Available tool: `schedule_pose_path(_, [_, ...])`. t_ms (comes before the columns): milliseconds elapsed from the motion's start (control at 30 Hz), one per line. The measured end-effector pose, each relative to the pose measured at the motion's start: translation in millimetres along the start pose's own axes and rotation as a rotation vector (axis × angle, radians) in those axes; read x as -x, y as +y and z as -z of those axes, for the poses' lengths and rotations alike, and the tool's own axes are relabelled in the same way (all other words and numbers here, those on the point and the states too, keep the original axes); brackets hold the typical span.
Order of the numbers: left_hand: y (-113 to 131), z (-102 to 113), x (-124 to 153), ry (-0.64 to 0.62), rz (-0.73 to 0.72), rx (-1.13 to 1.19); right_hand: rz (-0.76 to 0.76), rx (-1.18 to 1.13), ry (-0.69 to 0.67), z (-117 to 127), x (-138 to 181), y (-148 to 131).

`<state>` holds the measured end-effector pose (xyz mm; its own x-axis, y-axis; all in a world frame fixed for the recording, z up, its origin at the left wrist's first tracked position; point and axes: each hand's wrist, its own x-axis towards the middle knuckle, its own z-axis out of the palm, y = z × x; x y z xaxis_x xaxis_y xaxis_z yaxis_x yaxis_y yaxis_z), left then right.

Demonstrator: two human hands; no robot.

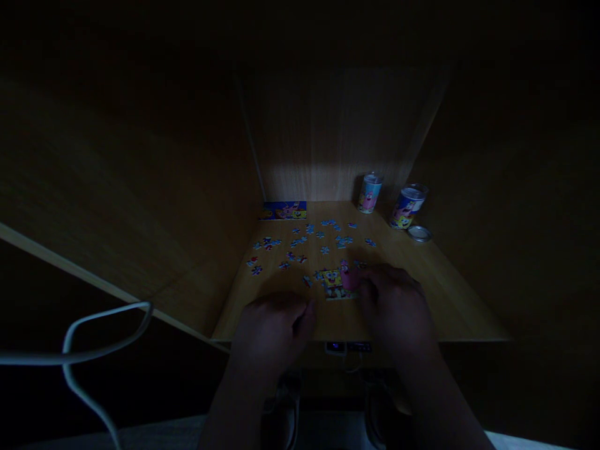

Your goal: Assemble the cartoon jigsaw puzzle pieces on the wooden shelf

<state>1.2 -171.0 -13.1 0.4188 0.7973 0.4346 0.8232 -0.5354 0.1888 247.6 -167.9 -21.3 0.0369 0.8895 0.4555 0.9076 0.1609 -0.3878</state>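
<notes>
A small joined patch of jigsaw puzzle point(334, 292) with yellow, pink and green cartoon parts lies near the front of the wooden surface. My right hand point(396, 306) is at its right side, fingers bent and closed on a pink puzzle piece point(347, 279); the fingertips are partly hidden. My left hand point(276, 328) rests in a loose fist by the front edge, left of the patch, and nothing shows in it. Several loose puzzle pieces point(325, 250) are scattered beyond both hands, some close to the patch's left side point(307, 281).
A printed picture strip point(284, 210) lies at the back left. Two cartoon-printed cans point(370, 194) point(407, 207) stand at the back right, beside a round metal lid point(419, 234). Wooden panels enclose the surface. A white cable point(107, 309) loops at left.
</notes>
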Motion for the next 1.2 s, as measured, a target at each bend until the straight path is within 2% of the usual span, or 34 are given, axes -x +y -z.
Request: schedule_pose_path(1200, [0.5, 0.1, -0.1, -0.001, 0.011, -0.003, 0.010, -0.029, 0.027, 1.3, 0.5, -2.5])
